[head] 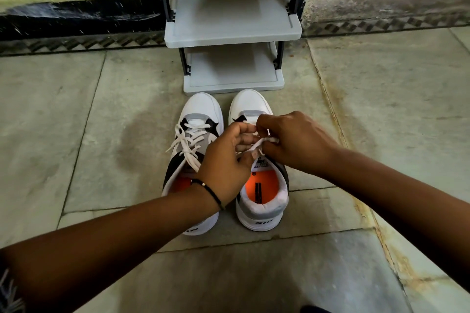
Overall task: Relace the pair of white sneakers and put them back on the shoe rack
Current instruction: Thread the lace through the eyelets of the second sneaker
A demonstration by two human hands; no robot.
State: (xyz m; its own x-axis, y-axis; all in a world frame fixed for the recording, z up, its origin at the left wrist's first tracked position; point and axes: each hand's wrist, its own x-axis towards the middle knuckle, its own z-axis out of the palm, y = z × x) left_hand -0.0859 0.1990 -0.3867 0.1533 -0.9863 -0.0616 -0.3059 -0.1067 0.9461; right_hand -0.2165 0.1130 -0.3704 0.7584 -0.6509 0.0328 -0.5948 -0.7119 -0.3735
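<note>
My left hand (226, 160) and right hand (292, 140) both pinch the flat white lace (256, 146) over the right-side white leather sneaker (250, 104); its laced twin (201, 109) sits just beside. The grey plastic shoe rack (232, 30) stands beyond their toes.

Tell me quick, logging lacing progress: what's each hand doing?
Left hand: fingers pinching the white lace of the right sneaker.
Right hand: pinching the same lace.

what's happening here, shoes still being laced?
A person is working on the right sneaker of a white pair standing side by side on the stone floor. Both hands are over its tongue: the left hand and the right hand each pinch the white lace. The left sneaker already has its lace threaded, with the ends lying loose. The grey shoe rack stands just beyond the toes, and neither shoe is on it yet.
</note>
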